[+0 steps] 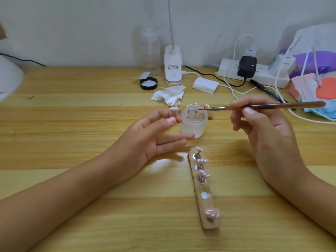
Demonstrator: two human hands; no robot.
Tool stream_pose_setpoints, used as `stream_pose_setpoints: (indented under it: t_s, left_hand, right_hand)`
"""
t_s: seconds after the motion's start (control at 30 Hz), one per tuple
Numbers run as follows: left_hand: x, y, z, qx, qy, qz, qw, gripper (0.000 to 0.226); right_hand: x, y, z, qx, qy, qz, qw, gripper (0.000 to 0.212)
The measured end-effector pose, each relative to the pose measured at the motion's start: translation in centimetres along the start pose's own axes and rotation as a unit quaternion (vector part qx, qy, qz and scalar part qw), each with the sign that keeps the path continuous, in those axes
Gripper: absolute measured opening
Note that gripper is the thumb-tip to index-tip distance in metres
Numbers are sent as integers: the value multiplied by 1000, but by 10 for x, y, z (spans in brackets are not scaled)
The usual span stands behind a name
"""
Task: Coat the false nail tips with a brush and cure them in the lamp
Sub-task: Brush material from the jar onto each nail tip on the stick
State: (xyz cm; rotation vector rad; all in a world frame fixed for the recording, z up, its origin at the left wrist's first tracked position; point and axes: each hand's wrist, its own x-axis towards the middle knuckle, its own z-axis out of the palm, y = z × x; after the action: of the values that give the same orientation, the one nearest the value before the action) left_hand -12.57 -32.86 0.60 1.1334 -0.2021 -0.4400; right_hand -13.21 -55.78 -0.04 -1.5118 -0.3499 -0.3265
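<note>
Here the left hand [154, 135] lies palm-up over the wooden table [72, 124]. Its thumb and forefinger pinch a pink nail tip [174, 110] by the small stand under it. The other three fingers are stretched out loosely towards the jar [192, 128], and the lowest ones lie just beside its base. The pinched tip sits above the fingertips, just left of the jar's rim.

The right hand [269, 131] grips a slim brush [263, 106] like a pen, with the thumb and first fingers closed round the shaft close to the metal ferrule. The brown handle runs out to the right past the hand. The dark bristle point reaches left over the open mouth of the frosted jar; whether it touches the contents cannot be told.

Nearer the camera, a wooden strip [206, 202] lies lengthwise on the table. It carries four more pink tips [212, 212] on metal stands, with one bare metal disc [204, 195] between the third and the last. More pink tips [198, 104] show just behind the jar.

Farther back lie a black lid [148, 83], crumpled white wipes [169, 95], a clear bottle [150, 51], a white desk-lamp base [172, 68] and a power strip [254, 73] with plugs and cables. A blurred white rounded body [9, 77] sits at the left edge.
</note>
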Motion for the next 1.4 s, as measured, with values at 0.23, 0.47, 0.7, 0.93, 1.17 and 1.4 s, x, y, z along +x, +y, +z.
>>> stream_pose_setpoints:
  t_s: [0.23, 0.47, 0.7, 0.93, 1.17, 1.4]
  left_hand:
    - [3, 4, -6, -4, -62, -44, 997, 11]
    - [3, 5, -8, 17, -111, -39, 993, 10]
    - [3, 4, -8, 28, -111, -33, 993, 14]
    - [1, 5, -7, 34, -105, -31, 993, 16]
    - [1, 4, -4, 57, -98, -22, 993, 19]
    - [3, 3, -8, 26, -92, -29, 995, 13]
  right_hand:
    - [-1, 0, -1, 1, 3, -19, 1000, 24]
    - [-2, -4, 2, -28, -8, -51, 998, 20]
    - [-9, -5, 5, -100, -69, -76, 990, 15]
    - [-7, 0, 5, -152, -85, -64, 983, 15]
    - [-6, 2, 6, -146, -95, -43, 984, 14]
    - [-5, -2, 5, -100, -67, -27, 992, 15]
